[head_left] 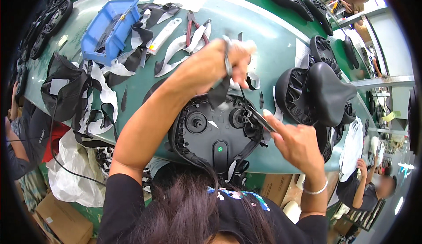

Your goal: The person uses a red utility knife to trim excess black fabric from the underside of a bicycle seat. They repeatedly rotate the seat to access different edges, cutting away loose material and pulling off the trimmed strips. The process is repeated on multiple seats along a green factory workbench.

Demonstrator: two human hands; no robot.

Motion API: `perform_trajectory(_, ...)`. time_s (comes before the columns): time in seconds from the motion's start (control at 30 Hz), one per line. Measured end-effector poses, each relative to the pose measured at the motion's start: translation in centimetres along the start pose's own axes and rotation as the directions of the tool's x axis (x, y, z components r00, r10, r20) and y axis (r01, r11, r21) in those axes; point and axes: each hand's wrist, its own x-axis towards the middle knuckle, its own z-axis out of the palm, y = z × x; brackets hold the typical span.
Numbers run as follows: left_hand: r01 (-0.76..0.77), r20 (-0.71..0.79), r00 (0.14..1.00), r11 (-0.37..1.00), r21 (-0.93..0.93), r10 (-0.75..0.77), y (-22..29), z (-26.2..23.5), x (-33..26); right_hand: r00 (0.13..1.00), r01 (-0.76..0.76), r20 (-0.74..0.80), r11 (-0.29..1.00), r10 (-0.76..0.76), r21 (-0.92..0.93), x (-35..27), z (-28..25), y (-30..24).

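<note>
An upturned black saddle [203, 149] lies at the table's near edge, its underside showing round mounts and gathered black cover material along the rim. Above its far rim is my left hand [237, 61], smeared by motion, its fingers closed around a thin black strip of material [242, 95] that runs down to the rim. A wider dark scrap [219, 93] hangs below that wrist. My right hand [296, 145] is closed on a slender metal cutting tool [263, 121], whose tip meets the rim beside the right mount. The tool's exact kind is partly hidden.
A blue bin [107, 31] stands at the far left. Near it lie red-handled pliers [190, 26], a white-handled cutter [165, 36] and black-and-white offcuts [105, 90]. Finished black saddles [329, 94] crowd the right side. Other people work to the left and right.
</note>
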Motion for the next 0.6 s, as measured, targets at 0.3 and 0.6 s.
perform_trajectory(0.3,-0.755,-0.779,0.076,0.546,0.363,0.623,8.2,1.4,-2.0,0.856,-0.461,0.025,0.741,0.516,0.488,-6.1,3.1,-6.7)
perform_trajectory(0.6,0.163,-0.432,-0.258,0.479,0.862,0.864,7.7,-3.0,-5.1,0.921,-0.358,0.138,0.656,0.363,0.665,-6.2,3.9,-6.8)
